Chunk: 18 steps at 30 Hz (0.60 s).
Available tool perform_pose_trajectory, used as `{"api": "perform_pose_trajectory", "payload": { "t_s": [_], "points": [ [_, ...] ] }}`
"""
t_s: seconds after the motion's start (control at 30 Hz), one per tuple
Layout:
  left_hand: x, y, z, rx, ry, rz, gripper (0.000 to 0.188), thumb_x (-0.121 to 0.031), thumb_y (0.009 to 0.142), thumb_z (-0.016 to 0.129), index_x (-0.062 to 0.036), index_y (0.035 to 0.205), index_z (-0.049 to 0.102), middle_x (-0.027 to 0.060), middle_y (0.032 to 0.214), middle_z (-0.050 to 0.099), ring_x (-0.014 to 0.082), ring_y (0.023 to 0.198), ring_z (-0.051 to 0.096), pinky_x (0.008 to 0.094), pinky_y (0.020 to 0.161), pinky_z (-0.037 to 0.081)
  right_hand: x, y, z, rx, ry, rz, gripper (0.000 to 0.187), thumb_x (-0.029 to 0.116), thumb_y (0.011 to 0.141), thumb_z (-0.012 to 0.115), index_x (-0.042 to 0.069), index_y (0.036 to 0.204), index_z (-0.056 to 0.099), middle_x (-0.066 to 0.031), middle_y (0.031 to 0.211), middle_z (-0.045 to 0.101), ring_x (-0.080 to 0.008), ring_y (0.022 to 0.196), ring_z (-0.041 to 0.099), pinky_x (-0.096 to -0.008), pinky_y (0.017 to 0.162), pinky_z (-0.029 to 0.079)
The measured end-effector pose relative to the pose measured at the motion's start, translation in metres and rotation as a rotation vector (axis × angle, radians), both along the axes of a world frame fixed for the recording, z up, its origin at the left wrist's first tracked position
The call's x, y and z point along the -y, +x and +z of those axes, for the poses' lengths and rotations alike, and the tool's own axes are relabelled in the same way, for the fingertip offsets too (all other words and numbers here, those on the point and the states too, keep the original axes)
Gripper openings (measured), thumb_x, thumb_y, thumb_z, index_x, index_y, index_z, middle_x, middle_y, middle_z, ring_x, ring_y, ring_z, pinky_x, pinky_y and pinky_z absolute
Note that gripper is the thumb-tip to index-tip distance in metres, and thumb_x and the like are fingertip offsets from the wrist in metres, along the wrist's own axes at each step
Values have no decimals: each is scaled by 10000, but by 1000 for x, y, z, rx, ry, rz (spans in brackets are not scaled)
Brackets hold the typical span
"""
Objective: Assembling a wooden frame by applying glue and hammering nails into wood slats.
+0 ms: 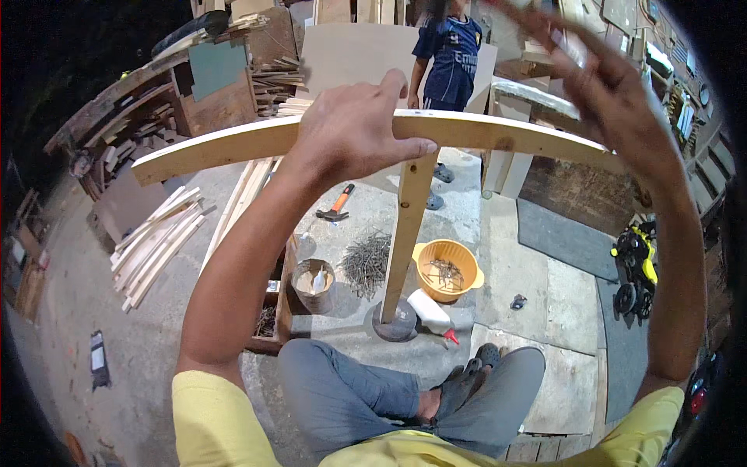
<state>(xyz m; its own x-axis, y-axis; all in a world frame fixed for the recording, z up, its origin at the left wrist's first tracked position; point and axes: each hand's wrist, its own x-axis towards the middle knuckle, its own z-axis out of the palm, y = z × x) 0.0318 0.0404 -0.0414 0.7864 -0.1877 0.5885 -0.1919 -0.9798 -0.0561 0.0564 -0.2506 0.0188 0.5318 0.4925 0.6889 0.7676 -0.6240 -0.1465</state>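
Note:
A long pale wooden board lies level across the top of an upright wooden post, forming a T. The post's foot stands on a dark round block between my knees. My left hand grips the board left of the joint, its thumb along the front face towards the post. My right hand is raised above the board's right end, smeared by motion. Its fingers close round a slim, blurred tool, whose far end is cut off by the upper edge.
On the floor lie a claw hammer, a pile of nails and a white glue bottle. A yellow basin holds more nails, near a bucket. Wooden strips lie left. Another person stands beyond the board.

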Motion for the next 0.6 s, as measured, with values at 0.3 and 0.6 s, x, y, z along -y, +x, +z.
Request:
{"api": "perform_pose_trajectory", "payload": {
  "t_s": [0.3, 0.6],
  "points": [
    [-21, -9, 0, 25, 16, -19, 659, -649, 749, 763, -84, 1068, 651, 143, 788, 721, 305, 739, 714, 431, 715, 554, 3, -13, -30, -98, 103, 108, 457, 338, 1029, 532, 220, 1469, 485, -4, 771, 583, -62, 507, 438, -204, 472, 390],
    [-132, -82, -30, 26, -398, 123, 500, -472, 756, 832, -20, 945, 735, 101, 798, 710, 177, 736, 658, 373, 693, 519, 12, -47, -365, -1286, -13, 610, 420, 208, 952, 681, 112, 1356, 618, 24, 806, 643, -70, 684, 556, -254, 621, 470]
  ]
}}
